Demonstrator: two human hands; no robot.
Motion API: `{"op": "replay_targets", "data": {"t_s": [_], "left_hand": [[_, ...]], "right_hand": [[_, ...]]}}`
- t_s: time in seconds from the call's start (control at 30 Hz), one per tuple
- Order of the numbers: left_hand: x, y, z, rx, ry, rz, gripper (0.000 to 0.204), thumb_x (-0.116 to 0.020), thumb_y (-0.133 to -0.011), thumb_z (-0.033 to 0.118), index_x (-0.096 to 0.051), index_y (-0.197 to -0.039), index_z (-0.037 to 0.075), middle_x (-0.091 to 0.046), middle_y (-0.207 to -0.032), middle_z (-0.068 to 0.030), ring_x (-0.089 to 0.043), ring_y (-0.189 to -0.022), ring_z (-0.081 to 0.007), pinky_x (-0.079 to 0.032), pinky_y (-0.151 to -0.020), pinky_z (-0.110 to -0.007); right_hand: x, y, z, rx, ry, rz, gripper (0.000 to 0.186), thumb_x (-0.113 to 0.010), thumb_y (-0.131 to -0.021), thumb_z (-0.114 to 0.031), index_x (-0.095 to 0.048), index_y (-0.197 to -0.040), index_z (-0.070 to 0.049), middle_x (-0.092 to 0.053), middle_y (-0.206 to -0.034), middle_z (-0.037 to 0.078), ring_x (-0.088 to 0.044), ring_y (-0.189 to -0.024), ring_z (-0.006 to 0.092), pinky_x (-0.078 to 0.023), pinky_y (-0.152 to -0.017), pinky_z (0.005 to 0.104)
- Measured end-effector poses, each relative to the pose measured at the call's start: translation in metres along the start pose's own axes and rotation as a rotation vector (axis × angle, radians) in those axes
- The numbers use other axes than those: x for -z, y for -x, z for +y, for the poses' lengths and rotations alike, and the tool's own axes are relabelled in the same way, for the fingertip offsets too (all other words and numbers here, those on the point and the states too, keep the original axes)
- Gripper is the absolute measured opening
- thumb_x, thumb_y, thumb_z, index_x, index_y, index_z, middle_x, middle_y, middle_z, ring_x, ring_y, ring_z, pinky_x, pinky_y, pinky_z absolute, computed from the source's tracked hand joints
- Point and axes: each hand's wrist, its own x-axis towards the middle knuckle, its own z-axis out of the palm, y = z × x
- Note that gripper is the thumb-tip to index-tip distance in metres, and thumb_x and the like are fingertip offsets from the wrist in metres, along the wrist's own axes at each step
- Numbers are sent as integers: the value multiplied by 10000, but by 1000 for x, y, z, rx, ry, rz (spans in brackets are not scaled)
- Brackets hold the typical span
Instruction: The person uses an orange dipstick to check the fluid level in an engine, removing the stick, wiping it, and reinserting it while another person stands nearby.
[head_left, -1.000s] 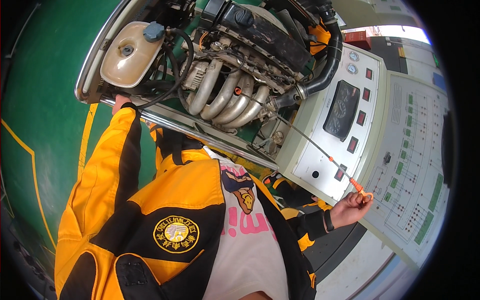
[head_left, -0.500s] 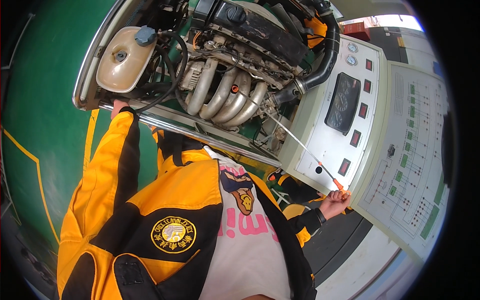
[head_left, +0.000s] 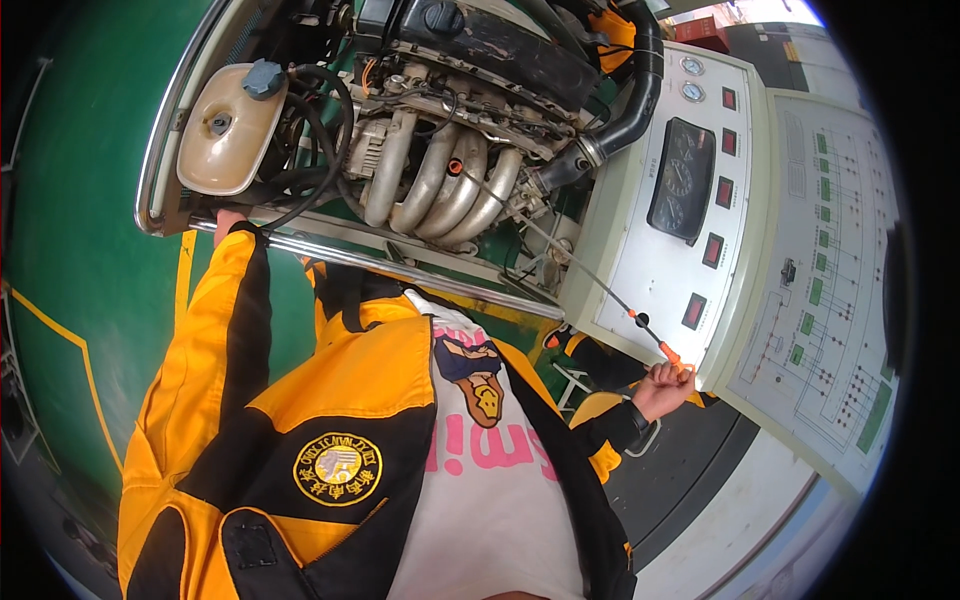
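My right hand (head_left: 663, 388) is closed on the orange looped handle of an engine oil dipstick (head_left: 600, 283), over the front edge of the control panel. Its long thin rod slants up and left over the engine. The far end reaches close to a small orange tube opening (head_left: 455, 167) among the silver intake pipes (head_left: 430, 195); whether it touches the opening, I cannot tell. My left hand (head_left: 229, 222) is at the metal frame rail (head_left: 350, 262), below a beige coolant tank (head_left: 225, 135) with a blue cap. Its fingers are mostly hidden by the rail.
A white instrument panel (head_left: 650, 275) with gauges and small red displays stands right of the engine (head_left: 480, 60). Beyond it slopes a board (head_left: 800, 330) with a wiring diagram. Black hoses (head_left: 325, 150) loop beside the tank. A stool (head_left: 597, 408) and another person's dark shoe show below the panel.
The engine stand and panel have shifted slightly left and up in view. My right hand, still holding the dipstick, has moved slightly left and up. My left hand stays at the rail.
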Motion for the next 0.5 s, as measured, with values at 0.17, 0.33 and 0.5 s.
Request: {"op": "replay_targets", "data": {"t_s": [0.17,0.33,0.5], "left_hand": [[-3,-4,-1,108,122,40,297,-430,-870,198,-564,-1098,63,-604,-1076,-231,-572,-1032,-389,-454,-863,-410],[7,12,9,96,128,43,308,-401,-878,185,-559,-1110,58,-598,-1090,-231,-563,-1050,-386,-451,-865,-410],[-14,-15,-7,119,135,34,312,-397,-878,183,-551,-1122,65,-595,-1096,-232,-555,-1060,-390,-445,-872,-413]], "right_hand": [[0,-1,-6,-2,-26,-31,299,-409,-929,-232,-374,-653,-123,-279,-510,-13,-221,-417,91,-197,-392,235],[-18,8,14,-127,-67,-235,312,-405,-939,-228,-367,-648,-123,-250,-514,-24,-214,-428,75,-199,-397,228],[-41,14,6,-86,-75,-204,310,-396,-950,-230,-365,-663,-118,-258,-509,-21,-188,-428,81,-192,-399,233]]}}
